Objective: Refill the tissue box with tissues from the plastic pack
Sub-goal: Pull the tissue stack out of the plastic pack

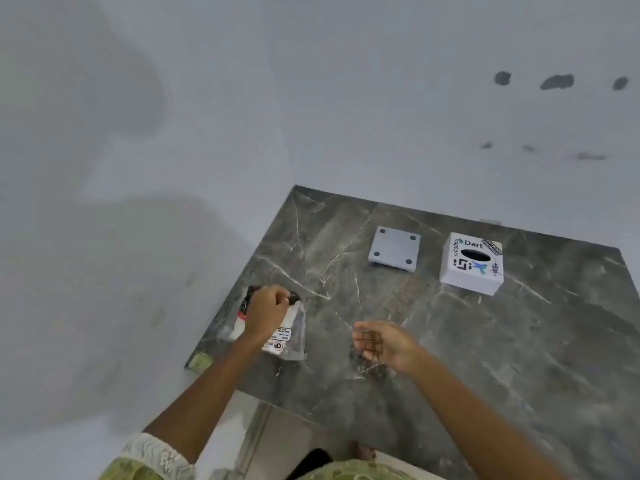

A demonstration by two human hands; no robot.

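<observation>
Nearest the camera, a green patterned garment with a lace-edged sleeve (152, 452) fills the lower edge, and two bare forearms reach out from it over a dark marbled counter (502, 358). The right hand (382, 342) hangs just above the counter surface with its fingers loosely spread and slightly curled, holding nothing; it is blurred, so finer detail is hard to tell. To its left, near the counter's left edge, the left hand (266, 315) is closed in a fist on the top of the plastic pack (289, 336), pinching the clear wrapper; the pack lies on the counter under that hand, with white tissues and a printed label showing through. Farther back, well apart from both hands, a flat grey square plate (394, 249) with four dark spots at its corners lies on the counter. Just to its right stands the white tissue box (471, 263), covered in stickers, its dark oval slot facing up. Behind the counter rises a pale wall (311, 98) with a few dark marks.
</observation>
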